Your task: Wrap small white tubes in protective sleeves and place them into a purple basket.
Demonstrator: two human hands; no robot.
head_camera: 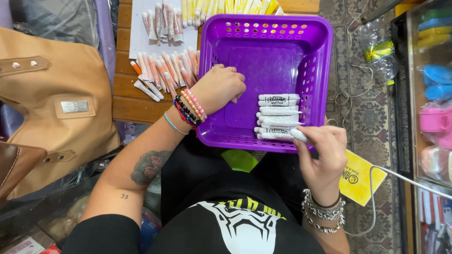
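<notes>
White tubes [278,117] lie stacked in a neat row at the near right corner of the purple basket [320,70], and one more is coming in now. Right hand [325,155], closest to us, has its fingers curled around a white tube end [298,135], holding it at the basket's near rim, just touching the bottom of the stack. Left hand [221,87] sits inside the basket with fingers bent down on the floor of it, gripping nothing, steadying the thing. To do this well, I'd say lay the tube flat and parallel with the others, cap ends matched, and keep that basket pinned. Farther out on the wooden surface [127,101], orange-and-white tubes [165,70] wait in a fanned row, more on white paper [141,33] beyond, and yellow ones [226,5] at the far edge.
</notes>
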